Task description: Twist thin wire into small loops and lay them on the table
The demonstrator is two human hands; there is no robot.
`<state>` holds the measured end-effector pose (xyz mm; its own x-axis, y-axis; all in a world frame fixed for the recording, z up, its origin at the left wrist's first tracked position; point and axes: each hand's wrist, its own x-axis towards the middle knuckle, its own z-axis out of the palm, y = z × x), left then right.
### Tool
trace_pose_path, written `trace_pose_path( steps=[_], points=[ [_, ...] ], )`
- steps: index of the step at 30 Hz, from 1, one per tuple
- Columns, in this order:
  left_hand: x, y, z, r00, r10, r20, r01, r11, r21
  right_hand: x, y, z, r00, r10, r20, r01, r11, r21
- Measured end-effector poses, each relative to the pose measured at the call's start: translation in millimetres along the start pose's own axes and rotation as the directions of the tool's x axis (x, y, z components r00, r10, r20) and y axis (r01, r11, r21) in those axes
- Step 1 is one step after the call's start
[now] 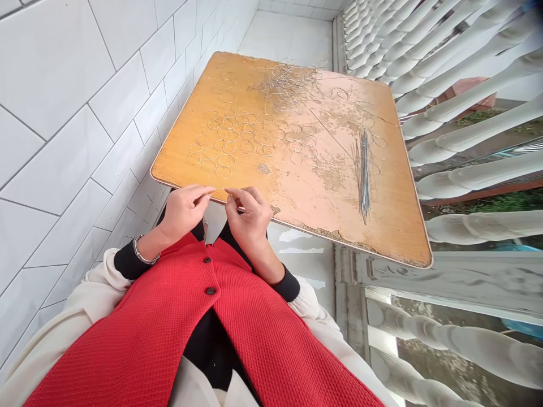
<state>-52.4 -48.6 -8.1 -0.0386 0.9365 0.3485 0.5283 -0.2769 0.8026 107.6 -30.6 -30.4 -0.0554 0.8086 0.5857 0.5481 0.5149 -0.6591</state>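
My left hand (pixel 183 209) and my right hand (pixel 248 215) are held close together at the near edge of a worn wooden board (pixel 305 186). Each hand pinches one end of a thin wire piece (pixel 218 192) stretched between the fingertips. Several finished wire rings (pixel 237 138) lie in rows on the board just beyond my hands. A bundle of straight wires (pixel 363 169) rests to the right. A tangled heap of wire (pixel 286 85) sits at the far side.
A white tiled wall (pixel 63 113) runs along the left. A white balustrade (pixel 458 85) stands on the right, close to the board's edge. My red waistcoat (pixel 203 339) fills the foreground. A bangle (pixel 142 254) is on my left wrist.
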Motion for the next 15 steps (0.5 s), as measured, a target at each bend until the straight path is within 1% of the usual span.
trace_pose_path(
  steps=[4, 7, 12, 15],
  points=[
    [-1.0, 0.8, 0.3, 0.998, 0.068, -0.016, -0.067, 0.996, 0.060, 0.3, 0.7, -0.6, 0.996, -0.088, -0.010, 0.087, 0.995, -0.053],
    [-1.7, -0.6, 1.8, 0.990, 0.139, -0.023, -0.135, 0.982, 0.130, 0.1, 2.0, -0.2, 0.992, -0.129, -0.019, 0.126, 0.988, -0.087],
    [-1.7, -5.3, 4.3, 0.955, 0.292, -0.055, -0.277, 0.941, 0.194, -0.2, 3.3, 1.2, 0.984, -0.173, -0.035, 0.168, 0.980, -0.108],
    [-1.3, -6.4, 4.1, 0.947, 0.315, -0.064, -0.297, 0.934, 0.200, -0.2, 2.7, 0.7, 0.985, -0.166, -0.047, 0.160, 0.981, -0.110]
  ],
)
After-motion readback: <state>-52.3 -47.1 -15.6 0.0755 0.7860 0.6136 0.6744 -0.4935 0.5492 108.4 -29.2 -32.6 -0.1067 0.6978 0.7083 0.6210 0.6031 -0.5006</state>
